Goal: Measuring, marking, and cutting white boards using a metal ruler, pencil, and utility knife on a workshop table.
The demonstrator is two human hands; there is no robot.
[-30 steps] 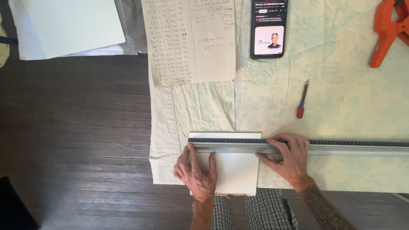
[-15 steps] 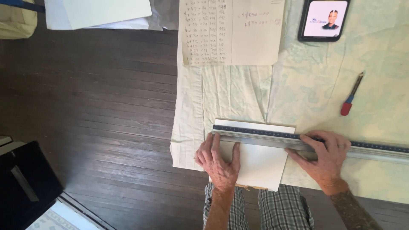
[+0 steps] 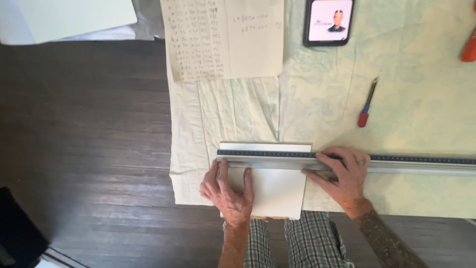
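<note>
Both hands lie spread flat: left hand [image 3: 229, 193] on the white board [image 3: 270, 191] near the cloth's [image 3: 317, 109] front edge, right hand [image 3: 343, 171] pressing the long ruler [image 3: 396, 163] across it. Aligning seems in hand; marking needs the red-handled knife [image 3: 366, 103].

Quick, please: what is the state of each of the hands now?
Left hand: open, flat on the white board.
Right hand: open, pressing the ruler.

Left hand [image 3: 229, 192] flat on white board [image 3: 275, 191], fingers at metal ruler [image 3: 347, 162] edge. Right hand [image 3: 343, 173] presses ruler down across board. Pale cloth [image 3: 317, 114] underneath; red-tipped pen [image 3: 367, 103], phone [image 3: 328, 21], handwritten sheet [image 3: 225, 37] lie beyond.
</note>
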